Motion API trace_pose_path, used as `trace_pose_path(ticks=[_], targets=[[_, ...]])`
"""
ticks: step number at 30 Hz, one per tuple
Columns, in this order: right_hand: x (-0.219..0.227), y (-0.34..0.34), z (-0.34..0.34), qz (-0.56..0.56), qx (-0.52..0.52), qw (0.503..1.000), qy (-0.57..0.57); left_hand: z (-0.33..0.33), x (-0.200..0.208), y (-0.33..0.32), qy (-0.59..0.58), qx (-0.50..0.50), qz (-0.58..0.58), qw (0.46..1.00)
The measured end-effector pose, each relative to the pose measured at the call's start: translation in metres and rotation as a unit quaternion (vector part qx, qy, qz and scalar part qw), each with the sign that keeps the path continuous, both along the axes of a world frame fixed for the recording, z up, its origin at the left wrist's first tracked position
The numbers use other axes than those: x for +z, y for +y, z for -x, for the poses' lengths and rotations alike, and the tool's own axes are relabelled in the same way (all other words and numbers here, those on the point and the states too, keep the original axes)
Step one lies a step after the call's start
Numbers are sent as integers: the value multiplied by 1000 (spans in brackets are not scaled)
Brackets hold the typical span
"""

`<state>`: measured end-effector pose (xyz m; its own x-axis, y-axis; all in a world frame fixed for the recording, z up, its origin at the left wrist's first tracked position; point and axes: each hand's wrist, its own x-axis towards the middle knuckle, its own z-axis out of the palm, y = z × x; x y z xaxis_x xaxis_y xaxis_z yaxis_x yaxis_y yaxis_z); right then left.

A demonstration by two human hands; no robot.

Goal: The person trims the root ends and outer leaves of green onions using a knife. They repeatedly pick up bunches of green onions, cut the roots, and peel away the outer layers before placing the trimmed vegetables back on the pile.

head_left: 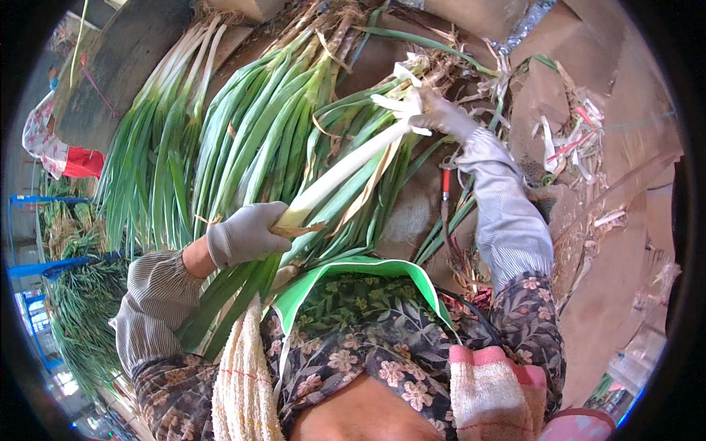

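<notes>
In a grey glove, my left hand (248, 234) is closed round a thick green onion (344, 173) where its white stalk turns green. The stalk slants up to the right, and its leaves hang down past my left wrist. My gloved right hand (446, 117) is closed at the upper end of the stalk, where white outer layers are splayed apart. Whether its fingers grip the stalk itself or a loose layer is hard to see. Under and behind this onion lies a pile of green onions (268, 121) with roots pointing away from me.
Another bunch of green onions (158, 165) lies at the far left. Right of my right arm are peeled scraps (573, 136) on brown cardboard (625, 257). A red-handled tool (446, 184) lies near my right sleeve. More bundled onions (84, 316) stand beyond my left arm.
</notes>
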<state>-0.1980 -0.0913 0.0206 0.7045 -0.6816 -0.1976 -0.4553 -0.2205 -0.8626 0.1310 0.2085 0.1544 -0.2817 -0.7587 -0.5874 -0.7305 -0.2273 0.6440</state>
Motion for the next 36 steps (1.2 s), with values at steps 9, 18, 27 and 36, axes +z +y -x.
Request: trace_pose_path(ticks=[9, 18, 27, 36], targets=[[-75, -72, 110, -155, -514, 793, -289, 25, -1, 6, -16, 10, 53, 998], [9, 49, 24, 227, -2, 974, -9, 8, -3, 15, -40, 5, 88, 995], [1, 41, 20, -38, -172, 965, -194, -4, -10, 13, 127, 40, -81, 988], [12, 34, 21, 230, -312, 906, -170, -15, -18, 21, 168, 94, -34, 981]])
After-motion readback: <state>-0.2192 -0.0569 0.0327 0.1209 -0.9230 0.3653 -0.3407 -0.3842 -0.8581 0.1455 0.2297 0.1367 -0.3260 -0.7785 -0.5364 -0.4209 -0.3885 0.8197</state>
